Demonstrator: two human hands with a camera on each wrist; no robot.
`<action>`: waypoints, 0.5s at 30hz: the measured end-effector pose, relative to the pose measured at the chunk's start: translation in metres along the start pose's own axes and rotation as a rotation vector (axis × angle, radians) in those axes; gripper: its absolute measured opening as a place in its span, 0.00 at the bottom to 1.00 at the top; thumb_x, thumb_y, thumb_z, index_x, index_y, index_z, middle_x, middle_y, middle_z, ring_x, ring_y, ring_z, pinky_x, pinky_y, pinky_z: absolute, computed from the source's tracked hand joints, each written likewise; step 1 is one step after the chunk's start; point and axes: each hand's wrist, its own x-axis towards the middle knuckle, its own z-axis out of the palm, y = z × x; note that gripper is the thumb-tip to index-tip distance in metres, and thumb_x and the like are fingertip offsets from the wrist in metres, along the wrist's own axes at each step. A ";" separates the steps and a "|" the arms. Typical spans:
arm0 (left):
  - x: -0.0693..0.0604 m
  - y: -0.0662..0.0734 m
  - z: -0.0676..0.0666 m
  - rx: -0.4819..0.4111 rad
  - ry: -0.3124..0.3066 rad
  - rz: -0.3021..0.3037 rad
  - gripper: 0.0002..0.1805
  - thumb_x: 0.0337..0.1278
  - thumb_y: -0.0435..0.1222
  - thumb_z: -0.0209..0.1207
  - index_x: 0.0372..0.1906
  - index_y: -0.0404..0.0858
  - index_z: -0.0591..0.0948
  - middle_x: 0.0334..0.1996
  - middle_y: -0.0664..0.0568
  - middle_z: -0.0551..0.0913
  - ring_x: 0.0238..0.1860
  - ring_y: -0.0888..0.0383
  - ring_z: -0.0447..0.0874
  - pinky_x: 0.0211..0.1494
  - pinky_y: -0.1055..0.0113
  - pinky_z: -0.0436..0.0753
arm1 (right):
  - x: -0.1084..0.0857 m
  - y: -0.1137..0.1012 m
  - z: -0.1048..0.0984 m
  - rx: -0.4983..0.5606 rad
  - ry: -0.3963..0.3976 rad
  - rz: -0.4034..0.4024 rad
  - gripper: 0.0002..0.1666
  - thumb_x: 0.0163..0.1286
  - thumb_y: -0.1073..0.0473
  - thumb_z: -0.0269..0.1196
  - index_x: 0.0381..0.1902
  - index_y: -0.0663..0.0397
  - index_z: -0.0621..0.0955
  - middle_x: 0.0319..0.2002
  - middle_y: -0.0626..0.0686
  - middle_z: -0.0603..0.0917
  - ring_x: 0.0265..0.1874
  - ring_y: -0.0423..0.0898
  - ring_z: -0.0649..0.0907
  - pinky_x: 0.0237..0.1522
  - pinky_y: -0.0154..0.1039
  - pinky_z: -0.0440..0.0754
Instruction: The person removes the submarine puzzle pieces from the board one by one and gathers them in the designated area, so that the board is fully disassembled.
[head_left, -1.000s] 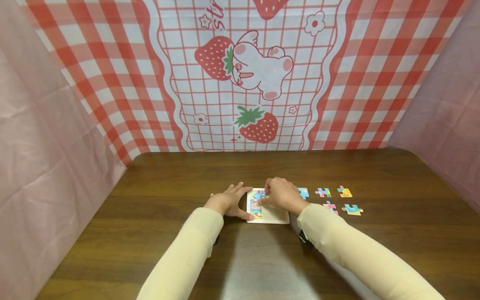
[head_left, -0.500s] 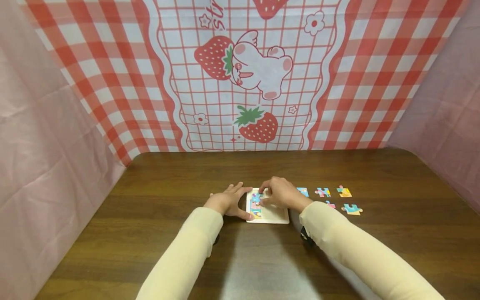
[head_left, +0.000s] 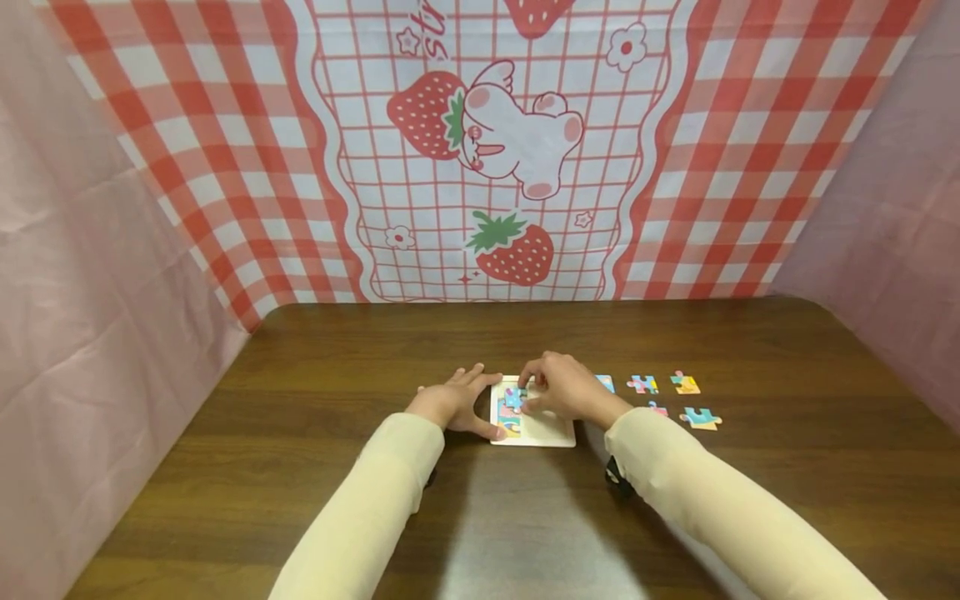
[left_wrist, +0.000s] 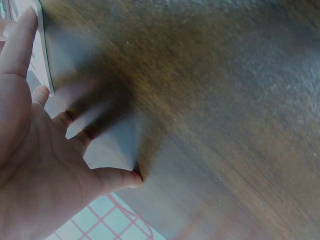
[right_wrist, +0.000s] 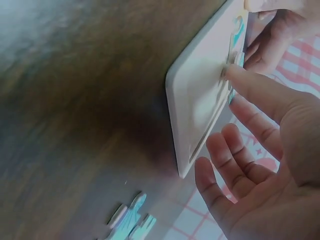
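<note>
- Head view, step: the operation in hand was judged to be the seating of a light-blue, flat, knobbed jigsaw piece (head_left: pixel 513 399), located over the far left part of a pale wooden rectangular puzzle tray (head_left: pixel 547 429).
- Head view, next move: this appeared to call for aligning the light-blue piece with the multicoloured flat jigsaw pieces (head_left: pixel 510 427) at the tray's near left, then pressing it level.
- Head view, orientation: the light-blue piece looked roughly square, without a clear long axis; the fingers covered part of its outline, so its knob directions could not be fully read. The tray's long axis appeared to run left to right.
- Head view, hands: the right hand (head_left: pixel 566 388) pinched the light-blue piece between thumb and index finger. The left hand (head_left: pixel 453 406) lay at the tray's left edge, fingers straight and spread.
- Head view, loose parts: a teal-and-cream jigsaw piece (head_left: pixel 701 418) and a yellow jigsaw piece (head_left: pixel 686 383) lay to the right of the tray, among others.
- Left wrist view: the left thumb rested on the tray's rim, and the index fingertip met its corner; the remaining fingers extended away from the tray.
- Right wrist view: the right thumb tip reached over the tray's bare floor to the pinched piece, mostly hidden there; the other three fingers hung loosely beside the tray, holding nothing.
</note>
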 end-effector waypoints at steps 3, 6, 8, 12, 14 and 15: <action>-0.004 0.001 -0.002 -0.010 0.009 0.002 0.50 0.58 0.56 0.69 0.81 0.55 0.57 0.83 0.52 0.47 0.81 0.48 0.42 0.72 0.26 0.50 | -0.005 0.002 -0.002 0.003 0.013 -0.017 0.16 0.55 0.57 0.79 0.42 0.51 0.88 0.34 0.51 0.80 0.32 0.45 0.78 0.34 0.40 0.77; 0.001 -0.002 0.001 -0.001 0.007 0.003 0.50 0.58 0.57 0.69 0.81 0.56 0.56 0.83 0.53 0.46 0.82 0.48 0.42 0.71 0.26 0.49 | -0.012 0.004 -0.007 0.022 0.019 -0.032 0.16 0.55 0.57 0.79 0.42 0.51 0.88 0.34 0.51 0.81 0.32 0.45 0.79 0.34 0.40 0.77; 0.003 -0.003 0.003 -0.001 0.008 0.004 0.51 0.58 0.57 0.69 0.81 0.56 0.56 0.83 0.53 0.46 0.82 0.48 0.41 0.71 0.25 0.49 | -0.016 0.007 -0.011 0.035 0.024 -0.047 0.15 0.56 0.57 0.78 0.42 0.51 0.88 0.34 0.51 0.81 0.32 0.45 0.79 0.33 0.41 0.78; 0.007 -0.005 0.004 -0.011 0.004 0.004 0.52 0.57 0.58 0.69 0.81 0.57 0.55 0.83 0.53 0.44 0.82 0.49 0.40 0.72 0.25 0.47 | -0.025 0.014 -0.018 0.070 0.030 -0.076 0.15 0.58 0.57 0.77 0.42 0.52 0.87 0.34 0.51 0.80 0.30 0.43 0.78 0.33 0.40 0.77; 0.008 -0.005 0.005 -0.009 -0.004 0.003 0.52 0.57 0.58 0.69 0.82 0.58 0.54 0.83 0.53 0.43 0.82 0.49 0.38 0.72 0.26 0.46 | -0.029 0.018 -0.021 0.086 0.036 -0.098 0.15 0.59 0.56 0.77 0.42 0.53 0.87 0.33 0.52 0.80 0.30 0.42 0.77 0.33 0.39 0.77; 0.007 -0.004 0.004 -0.011 -0.006 0.003 0.52 0.57 0.58 0.69 0.82 0.57 0.54 0.83 0.53 0.44 0.82 0.49 0.39 0.72 0.26 0.46 | -0.031 0.020 -0.023 0.093 0.038 -0.107 0.15 0.59 0.56 0.77 0.42 0.53 0.87 0.32 0.52 0.79 0.29 0.42 0.77 0.33 0.39 0.77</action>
